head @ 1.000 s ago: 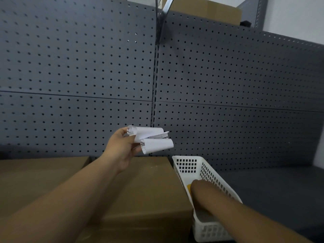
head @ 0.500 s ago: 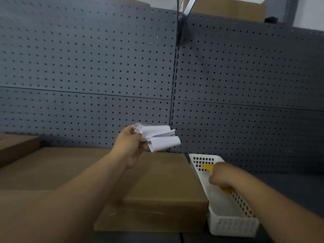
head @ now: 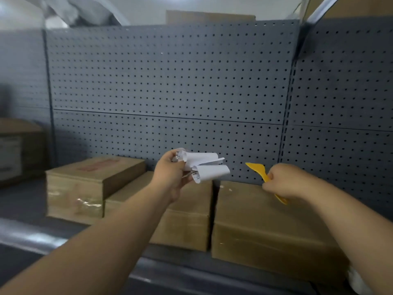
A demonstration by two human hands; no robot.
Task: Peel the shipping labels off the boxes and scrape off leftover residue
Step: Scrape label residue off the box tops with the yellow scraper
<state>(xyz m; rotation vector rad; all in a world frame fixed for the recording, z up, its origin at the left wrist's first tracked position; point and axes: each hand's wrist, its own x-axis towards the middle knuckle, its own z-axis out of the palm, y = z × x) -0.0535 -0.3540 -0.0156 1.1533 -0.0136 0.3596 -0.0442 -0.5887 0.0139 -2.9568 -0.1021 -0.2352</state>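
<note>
My left hand is raised above the boxes and grips a bundle of curled white peeled labels. My right hand holds a yellow plastic scraper with its blade pointing up and left, over the right cardboard box. A middle box sits beside that one, partly behind my left forearm. Further left a box with red printing on top lies wrapped in clear tape. No label shows on the tops of the right and middle boxes.
All three boxes rest on a grey metal shelf backed by a grey pegboard wall. Another box with a white label stands blurred at the far left. A white basket corner shows at the bottom right.
My right hand has come up out of the white basket holding the yellow scraper. The view has swung left, bringing more boxes into sight. My left hand keeps hold of the labels.
</note>
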